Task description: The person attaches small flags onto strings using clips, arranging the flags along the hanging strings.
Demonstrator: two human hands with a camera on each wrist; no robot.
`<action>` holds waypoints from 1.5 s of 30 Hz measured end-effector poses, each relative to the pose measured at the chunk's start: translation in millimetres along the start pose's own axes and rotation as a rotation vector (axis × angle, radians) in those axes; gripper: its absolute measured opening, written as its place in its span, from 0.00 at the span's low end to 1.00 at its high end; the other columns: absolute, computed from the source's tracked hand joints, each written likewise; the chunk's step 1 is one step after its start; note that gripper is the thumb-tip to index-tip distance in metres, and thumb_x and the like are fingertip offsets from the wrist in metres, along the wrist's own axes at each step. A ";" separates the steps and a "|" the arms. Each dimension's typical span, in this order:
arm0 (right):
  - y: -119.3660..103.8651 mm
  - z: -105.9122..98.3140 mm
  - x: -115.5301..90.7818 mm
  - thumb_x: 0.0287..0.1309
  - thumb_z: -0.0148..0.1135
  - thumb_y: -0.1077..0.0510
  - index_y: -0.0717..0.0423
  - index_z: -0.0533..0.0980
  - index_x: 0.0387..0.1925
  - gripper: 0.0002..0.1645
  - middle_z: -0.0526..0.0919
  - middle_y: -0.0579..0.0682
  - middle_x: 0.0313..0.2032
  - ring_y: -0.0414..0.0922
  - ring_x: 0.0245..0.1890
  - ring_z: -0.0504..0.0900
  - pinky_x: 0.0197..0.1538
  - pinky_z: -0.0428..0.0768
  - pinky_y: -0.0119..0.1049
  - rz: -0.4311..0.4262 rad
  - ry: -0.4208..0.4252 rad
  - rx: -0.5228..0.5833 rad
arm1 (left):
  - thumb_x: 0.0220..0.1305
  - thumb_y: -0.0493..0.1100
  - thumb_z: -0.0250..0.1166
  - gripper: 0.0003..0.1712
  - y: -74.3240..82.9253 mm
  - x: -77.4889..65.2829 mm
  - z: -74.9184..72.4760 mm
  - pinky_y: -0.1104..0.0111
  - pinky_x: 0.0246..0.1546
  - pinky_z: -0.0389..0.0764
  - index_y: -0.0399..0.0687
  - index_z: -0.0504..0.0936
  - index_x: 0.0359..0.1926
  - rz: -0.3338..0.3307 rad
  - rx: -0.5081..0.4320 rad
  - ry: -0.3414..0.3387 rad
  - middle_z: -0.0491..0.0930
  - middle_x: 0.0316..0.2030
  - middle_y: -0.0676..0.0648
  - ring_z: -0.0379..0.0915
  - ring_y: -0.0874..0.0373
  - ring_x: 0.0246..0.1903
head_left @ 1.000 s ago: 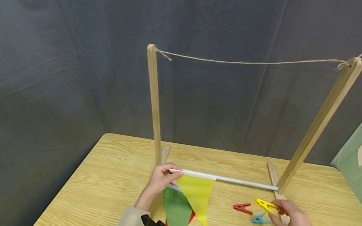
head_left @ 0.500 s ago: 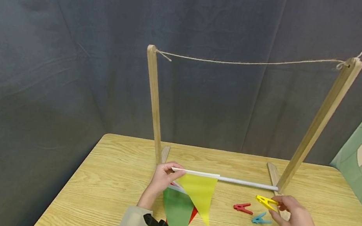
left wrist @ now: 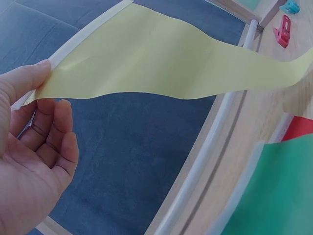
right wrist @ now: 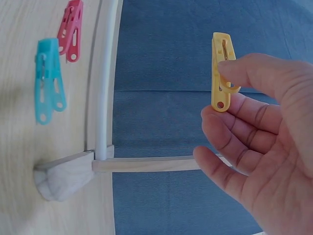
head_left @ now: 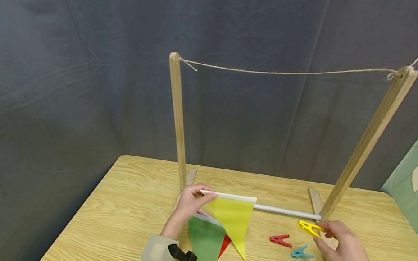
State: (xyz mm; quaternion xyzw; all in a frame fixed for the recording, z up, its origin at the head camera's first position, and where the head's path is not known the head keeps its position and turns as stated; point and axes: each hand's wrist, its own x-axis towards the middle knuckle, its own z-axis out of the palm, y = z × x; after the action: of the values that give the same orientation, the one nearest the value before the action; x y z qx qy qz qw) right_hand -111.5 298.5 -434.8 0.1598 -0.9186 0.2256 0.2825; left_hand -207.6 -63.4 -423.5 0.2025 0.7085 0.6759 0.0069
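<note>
Raised slightly since the earlier frame, the left hand [head_left: 190, 201] in head view pinches the yellow pennant [head_left: 235, 217] extending to its right; keep the white hem [head_left: 237, 197] level. Left-wrist view: thumb above, fingers curled beneath. Right-wrist view: right hand [right wrist: 279, 152], also raised, pinches the yellow clothespin [right wrist: 224, 51] by its handles.

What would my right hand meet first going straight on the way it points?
Beyond the yellow clothespin in your right hand, probably the white crossbar, judging by the head view. Depth is unclear, though; the hand might pass above that and reach the dark curtain.
</note>
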 end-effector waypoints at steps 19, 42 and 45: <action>-2.8 -11.9 8.6 0.25 0.76 0.72 0.62 0.78 0.33 0.25 0.78 0.47 0.28 0.39 0.25 0.75 0.23 0.74 0.33 -0.018 0.023 -0.035 | 0.58 0.31 0.64 0.09 14.9 11.2 9.1 0.74 0.26 0.69 0.24 0.80 0.37 0.068 0.005 -0.015 0.82 0.31 0.49 0.69 0.66 0.24; -3.3 -23.3 17.1 0.25 0.75 0.72 0.62 0.78 0.33 0.24 0.78 0.47 0.28 0.42 0.25 0.75 0.24 0.75 0.33 -0.023 0.037 -0.061 | 0.57 0.30 0.64 0.09 26.3 18.8 17.4 0.75 0.26 0.69 0.24 0.81 0.36 0.087 0.010 -0.003 0.82 0.34 0.37 0.69 0.67 0.25; -4.0 -24.6 17.7 0.25 0.76 0.73 0.62 0.78 0.33 0.24 0.77 0.46 0.27 0.37 0.24 0.74 0.25 0.76 0.32 -0.021 0.043 -0.052 | 0.57 0.30 0.64 0.09 27.9 19.6 18.9 0.75 0.27 0.69 0.24 0.81 0.36 0.091 0.010 -0.003 0.81 0.34 0.35 0.69 0.67 0.25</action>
State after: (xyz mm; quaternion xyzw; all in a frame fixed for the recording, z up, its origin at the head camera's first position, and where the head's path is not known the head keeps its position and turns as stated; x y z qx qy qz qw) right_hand -112.8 304.6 -404.9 0.1570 -0.9161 0.2022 0.3086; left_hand -212.5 -39.5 -393.2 0.2355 0.7021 0.6716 -0.0239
